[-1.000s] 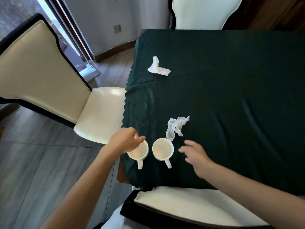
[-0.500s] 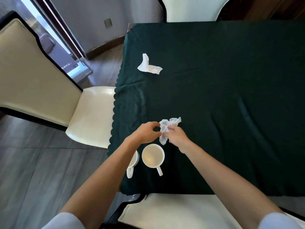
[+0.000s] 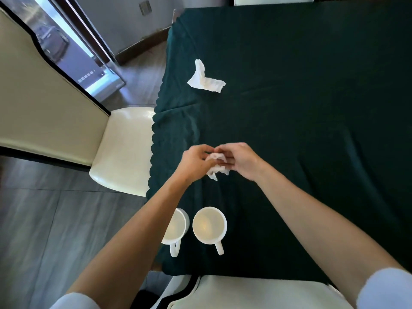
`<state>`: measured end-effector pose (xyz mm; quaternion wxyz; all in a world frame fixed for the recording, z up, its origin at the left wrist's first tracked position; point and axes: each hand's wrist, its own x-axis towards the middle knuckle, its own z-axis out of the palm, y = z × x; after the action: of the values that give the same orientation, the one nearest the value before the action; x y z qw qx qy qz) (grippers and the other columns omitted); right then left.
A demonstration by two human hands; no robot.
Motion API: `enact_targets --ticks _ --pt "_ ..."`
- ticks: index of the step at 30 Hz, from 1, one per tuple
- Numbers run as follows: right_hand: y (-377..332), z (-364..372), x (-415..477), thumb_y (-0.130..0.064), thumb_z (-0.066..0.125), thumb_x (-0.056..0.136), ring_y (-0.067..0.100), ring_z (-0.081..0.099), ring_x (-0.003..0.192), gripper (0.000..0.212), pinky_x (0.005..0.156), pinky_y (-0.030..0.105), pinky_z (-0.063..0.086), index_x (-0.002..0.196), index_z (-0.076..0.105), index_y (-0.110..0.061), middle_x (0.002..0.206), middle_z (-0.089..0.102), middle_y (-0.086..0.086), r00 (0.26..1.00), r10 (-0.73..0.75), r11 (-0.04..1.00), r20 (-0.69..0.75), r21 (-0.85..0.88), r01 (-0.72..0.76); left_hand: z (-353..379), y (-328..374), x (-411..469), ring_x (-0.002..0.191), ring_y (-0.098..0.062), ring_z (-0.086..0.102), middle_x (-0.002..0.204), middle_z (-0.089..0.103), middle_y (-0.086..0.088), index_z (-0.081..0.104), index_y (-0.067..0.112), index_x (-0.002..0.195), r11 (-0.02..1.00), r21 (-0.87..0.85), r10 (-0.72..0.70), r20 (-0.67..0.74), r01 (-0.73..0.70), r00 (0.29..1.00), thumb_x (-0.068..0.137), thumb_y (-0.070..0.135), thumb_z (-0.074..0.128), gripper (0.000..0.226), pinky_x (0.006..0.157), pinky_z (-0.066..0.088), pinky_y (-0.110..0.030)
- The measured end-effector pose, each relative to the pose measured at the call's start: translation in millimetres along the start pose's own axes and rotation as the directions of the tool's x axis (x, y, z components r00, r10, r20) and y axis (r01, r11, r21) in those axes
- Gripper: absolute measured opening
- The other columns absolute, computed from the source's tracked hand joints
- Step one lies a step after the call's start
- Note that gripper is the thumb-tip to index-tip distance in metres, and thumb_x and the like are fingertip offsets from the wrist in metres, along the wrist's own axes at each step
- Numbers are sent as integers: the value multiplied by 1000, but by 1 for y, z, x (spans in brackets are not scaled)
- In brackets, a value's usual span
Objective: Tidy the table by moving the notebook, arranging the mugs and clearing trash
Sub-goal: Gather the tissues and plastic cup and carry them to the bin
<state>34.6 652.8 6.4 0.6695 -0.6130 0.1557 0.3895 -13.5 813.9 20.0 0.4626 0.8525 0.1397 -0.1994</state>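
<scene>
Along the left of the frame, a glass door [image 3: 73, 52] and grey plank floor [image 3: 44, 219] sit behind a cream chair [image 3: 120, 150] tucked against the table's dark green cloth [image 3: 312, 108]. At lower centre two white mugs [image 3: 209, 226] stand side by side, handles toward the viewer. Mid-frame, the left hand [image 3: 194, 162] and right hand [image 3: 242, 160] meet, fingers closed on a crumpled tissue [image 3: 217, 165] held between them. Above, toward upper centre, a second tissue [image 3: 204, 78] lies on the cloth. Another cream chair [image 3: 256, 293] fills the bottom edge.
</scene>
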Motion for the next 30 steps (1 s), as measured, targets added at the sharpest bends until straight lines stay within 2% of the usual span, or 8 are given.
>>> enact_targets --ticks 6,9,13,16,18,20,26,30 --pt "-56 9 74 -17 62 86 16 60 73 19 67 31 55 90 77 -6 81 72 4 960 -227 911 -163 -385 150 -22 2 6 80 -24 81 93 82 -8 75 7 107 894 -426 -184 -67 138 981 92 12 74 16 68 65 -35" --pt "-90 9 109 -19 55 82 24 68 84 27 87 39 57 93 76 -6 97 79 9 924 -367 695 -108 -691 195 -29 5 8 77 -15 79 91 83 -3 74 8 107 815 -561 -222 -75 143 972 96 14 72 13 63 62 -29" --pt "-123 21 159 -18 51 77 26 53 105 18 79 35 49 70 66 -10 92 57 -5 916 -400 392 25 -899 196 -29 -1 13 89 -23 80 101 82 -8 72 5 113 733 -662 -289 -94 157 953 96 17 72 21 72 64 -35" --pt "-126 29 189 -21 59 85 37 15 152 36 111 48 37 117 72 -33 160 27 8 962 -267 177 50 -979 100 -24 -9 16 91 -23 79 103 82 -9 73 6 114 690 -704 -342 -111 169 933 95 18 73 23 78 65 -37" --pt "-126 31 198 -23 60 87 36 8 155 50 118 54 29 137 61 -30 167 12 11 967 -241 93 78 -990 103 -20 -13 16 90 -25 77 104 80 -13 74 5 113 654 -736 -366 -107 174 924 95 18 73 22 79 65 -37" --pt "-124 35 204 -22 59 88 37 28 145 50 110 54 38 137 58 -16 156 32 12 938 -327 23 112 -992 126 -20 -16 15 92 -26 76 109 78 -18 74 4 113 607 -777 -378 -101 164 920 95 17 73 22 80 65 -34" --pt "-122 35 179 -7 50 93 52 43 136 31 99 48 44 121 58 1 129 59 19 859 -506 110 81 -982 157 -30 -20 8 103 -26 75 118 77 -16 69 4 126 437 -889 -372 -42 135 927 95 0 64 32 92 60 -33" --pt "-132 27 127 2 46 95 41 59 119 35 81 32 46 121 68 -3 134 58 24 798 -578 209 169 -915 345 -40 -10 -2 92 -22 74 105 77 -12 68 0 127 546 -831 -357 -120 103 927 86 -14 62 43 79 60 -24"
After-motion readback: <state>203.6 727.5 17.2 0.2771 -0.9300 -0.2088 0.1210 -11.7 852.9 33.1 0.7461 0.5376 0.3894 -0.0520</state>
